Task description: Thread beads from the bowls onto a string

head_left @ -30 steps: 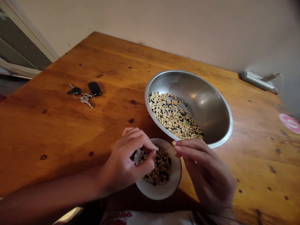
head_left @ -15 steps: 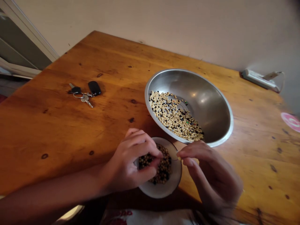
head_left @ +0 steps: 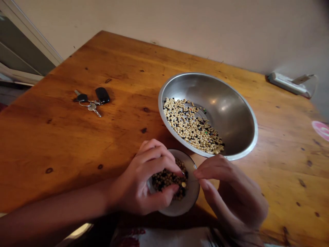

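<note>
Left hand (head_left: pixel 145 180) is closed, fingers curled down into the beans (head_left: pixel 167 180) in the small bowl (head_left: pixel 191 193). Whether beans are gripped cannot be told; the fingertips are partly hidden. Right hand (head_left: pixel 232 195) is mostly closed, with thumb and index brought close together just beside the small bowl's rim. Any bean between them cannot be made out.

Small bowl is white, sits on the bench (head_left: pixel 64 144) in front of the person, and is partly covered by the left hand. Its beans are mostly dark with pale ones mixed in; one pale bean (head_left: pixel 183 184) lies on top.

Steel bowl (head_left: pixel 246 144) is tilted, its low side toward the small bowl and right next to it; contact cannot be confirmed. A second lot (head_left: pixel 191 125), mostly pale beans with black ones and a few green specks, is heaped at the low side.

Keys (head_left: pixel 92 108) with a black key fob (head_left: pixel 102 95) lie on the bench, well left of both bowls. Power strip (head_left: pixel 289 84) is on the far edge against the wall (head_left: pixel 180 27). Pink disc (head_left: pixel 321 130) is at the right edge of view.
</note>
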The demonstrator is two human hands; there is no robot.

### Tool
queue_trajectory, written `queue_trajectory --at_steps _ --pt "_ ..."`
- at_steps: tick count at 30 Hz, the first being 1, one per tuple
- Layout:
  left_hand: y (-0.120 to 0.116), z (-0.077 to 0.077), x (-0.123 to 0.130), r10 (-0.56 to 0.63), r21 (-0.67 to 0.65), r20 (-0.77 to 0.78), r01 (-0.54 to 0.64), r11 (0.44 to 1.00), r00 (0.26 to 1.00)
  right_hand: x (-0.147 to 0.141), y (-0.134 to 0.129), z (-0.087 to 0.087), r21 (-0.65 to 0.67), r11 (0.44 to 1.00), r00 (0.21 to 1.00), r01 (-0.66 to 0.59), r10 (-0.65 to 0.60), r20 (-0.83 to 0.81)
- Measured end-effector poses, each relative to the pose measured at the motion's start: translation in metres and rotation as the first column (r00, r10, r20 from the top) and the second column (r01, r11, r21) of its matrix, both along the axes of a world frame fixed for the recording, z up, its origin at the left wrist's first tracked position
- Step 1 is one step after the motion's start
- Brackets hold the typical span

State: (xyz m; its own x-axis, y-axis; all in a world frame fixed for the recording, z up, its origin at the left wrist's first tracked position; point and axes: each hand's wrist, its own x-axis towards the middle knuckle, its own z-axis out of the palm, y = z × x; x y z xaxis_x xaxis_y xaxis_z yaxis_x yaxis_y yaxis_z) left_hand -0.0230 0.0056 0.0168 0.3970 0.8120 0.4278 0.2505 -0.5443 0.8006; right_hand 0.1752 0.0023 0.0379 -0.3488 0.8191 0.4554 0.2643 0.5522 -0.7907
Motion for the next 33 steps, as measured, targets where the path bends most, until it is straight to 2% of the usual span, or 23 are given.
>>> queue_trajectory --at_steps 5,11,17,22,26,28,30,32,33 --pt "-0.002 0.0 -0.002 -0.044 -0.022 0.028 0.045 0.999 0.999 -0.002 0.0 0.002 0.026 1.0 1.0 0.016 -0.016 0.02" --pt "-0.001 -0.002 0.0 -0.009 -0.014 -0.006 0.009 1.0 1.0 -0.009 0.001 0.009 0.075 0.996 0.995 0.039 -0.046 0.092" --pt "0.0 -0.003 0.001 -0.038 -0.006 0.017 0.038 0.999 0.999 -0.011 0.003 0.008 0.114 0.993 0.996 0.018 -0.028 0.089" --pt "-0.001 -0.004 0.001 -0.028 -0.001 -0.037 0.028 1.0 0.999 -0.013 0.004 0.006 0.137 0.991 0.995 0.007 -0.02 0.098" --pt "0.001 -0.003 0.002 -0.033 0.004 -0.068 0.033 0.999 0.997 -0.003 0.002 0.014 0.121 0.993 0.993 -0.006 -0.009 0.117" --pt "0.002 -0.002 0.003 -0.026 0.004 -0.078 0.026 1.0 0.997 0.009 0.003 0.021 0.081 0.996 0.984 -0.028 0.013 0.179" --pt "0.002 -0.002 0.003 -0.021 0.002 -0.073 0.021 1.0 0.997 0.022 0.01 0.027 0.109 0.993 0.964 0.039 -0.066 0.258" --pt "0.002 -0.002 0.003 -0.011 -0.001 -0.059 0.011 1.0 0.998 0.032 0.021 0.028 0.146 0.98 0.9 0.134 -0.182 0.395" --pt "0.001 -0.003 0.004 -0.002 -0.003 -0.053 0.002 1.0 0.999 0.036 0.028 0.027 0.171 0.976 0.846 0.133 -0.201 0.493"
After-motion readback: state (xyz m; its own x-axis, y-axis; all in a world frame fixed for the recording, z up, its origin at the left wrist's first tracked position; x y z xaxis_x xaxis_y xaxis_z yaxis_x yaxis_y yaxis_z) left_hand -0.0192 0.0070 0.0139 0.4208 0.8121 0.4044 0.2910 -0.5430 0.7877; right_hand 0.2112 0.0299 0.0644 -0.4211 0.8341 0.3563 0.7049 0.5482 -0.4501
